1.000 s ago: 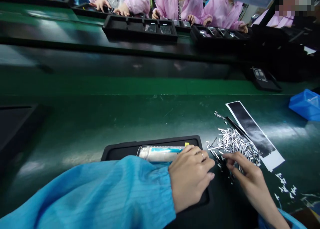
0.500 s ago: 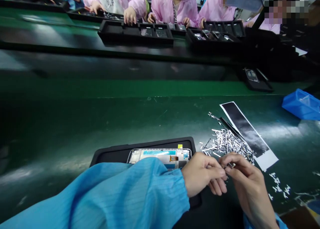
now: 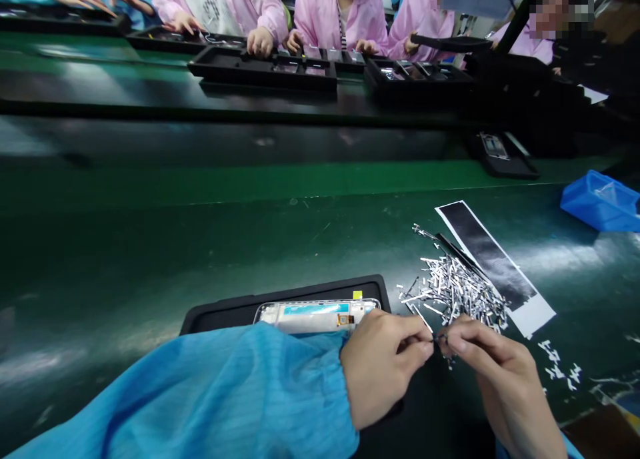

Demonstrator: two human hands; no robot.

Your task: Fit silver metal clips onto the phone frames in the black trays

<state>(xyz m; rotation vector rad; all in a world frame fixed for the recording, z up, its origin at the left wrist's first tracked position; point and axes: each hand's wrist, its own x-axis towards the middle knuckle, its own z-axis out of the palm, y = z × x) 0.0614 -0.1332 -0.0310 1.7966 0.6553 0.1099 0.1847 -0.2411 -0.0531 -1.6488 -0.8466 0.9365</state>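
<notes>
My left hand reaches across the tray, fingers closed in a pinch. Opposite it, my right hand pinches too, fingertips nearly meeting those of the left. A small dark piece spans the gap between both sets of fingertips; its exact kind is too small to tell. Just beyond the hands lies a heap of small silver and dark strips. An opened phone body rests in a black tray, partly covered by my left sleeve and hand.
A black sheet with white edges lies beside the heap. White scraps are scattered at right, below a blue bin. Across the green bench, people in pink and blue sleeves work at black trays. Another tray with a phone part stands far right.
My left hand has drawn left, away from my right fingertips, and the dark piece now shows between them. Across the bench, a person has lifted and tilted a black tray.
</notes>
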